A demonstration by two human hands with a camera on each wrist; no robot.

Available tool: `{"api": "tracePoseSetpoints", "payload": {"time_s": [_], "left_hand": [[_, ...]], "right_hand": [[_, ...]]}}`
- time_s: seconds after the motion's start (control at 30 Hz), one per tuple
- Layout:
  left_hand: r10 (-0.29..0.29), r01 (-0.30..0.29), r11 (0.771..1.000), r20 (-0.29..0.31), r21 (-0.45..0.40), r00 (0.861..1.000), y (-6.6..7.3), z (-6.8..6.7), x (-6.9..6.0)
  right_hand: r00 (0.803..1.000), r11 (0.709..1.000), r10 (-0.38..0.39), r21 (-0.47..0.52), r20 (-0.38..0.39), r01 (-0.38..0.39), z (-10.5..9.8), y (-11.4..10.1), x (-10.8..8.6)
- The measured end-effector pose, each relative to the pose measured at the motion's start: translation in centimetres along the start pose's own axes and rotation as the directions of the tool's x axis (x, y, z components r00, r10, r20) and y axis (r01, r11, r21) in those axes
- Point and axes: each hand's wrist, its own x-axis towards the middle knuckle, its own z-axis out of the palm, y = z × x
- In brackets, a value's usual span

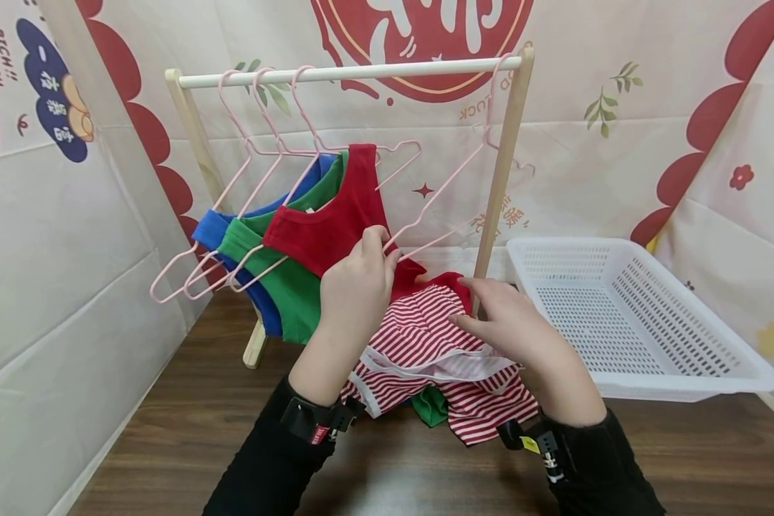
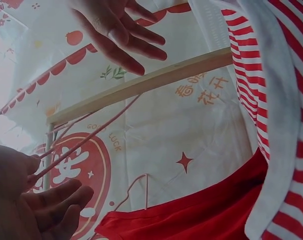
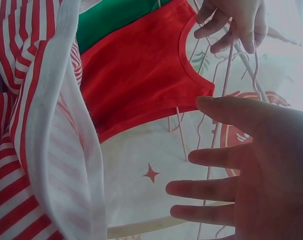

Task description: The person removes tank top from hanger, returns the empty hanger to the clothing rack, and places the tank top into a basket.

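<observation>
My left hand [image 1: 359,287] pinches the lower left end of a bare pink hanger [image 1: 451,179], whose hook is over the rack's rail near its right post. A red-and-white striped garment with white trim [image 1: 419,322] lies heaped on the table below both hands, partly covering red and green cloth. My right hand [image 1: 509,319] hovers over the garment's right side; in the right wrist view its fingers are spread and hold nothing. Left of the hands, a red sleeveless top [image 1: 335,236], a green top [image 1: 299,294] and a blue top [image 1: 209,229] hang on pink hangers.
A small rack with a white rail [image 1: 361,73] and wooden posts stands at the back of the brown table [image 1: 187,430]. To the right sits a white perforated plastic basket [image 1: 684,383]. Printed cloth [image 1: 619,165] covers the walls behind and at the sides.
</observation>
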Motion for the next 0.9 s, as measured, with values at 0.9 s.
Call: {"api": "tracePoseSetpoints", "payload": {"time_s": [0.9], "left_hand": [[-0.071, 0.076, 0.995, 0.069, -0.069, 0.995, -1.8, -0.5, -2.1]], "right_hand": [[1.0, 1.0, -0.027, 0.007, -0.007, 0.027, -0.4, -0.6, -0.9]]}}
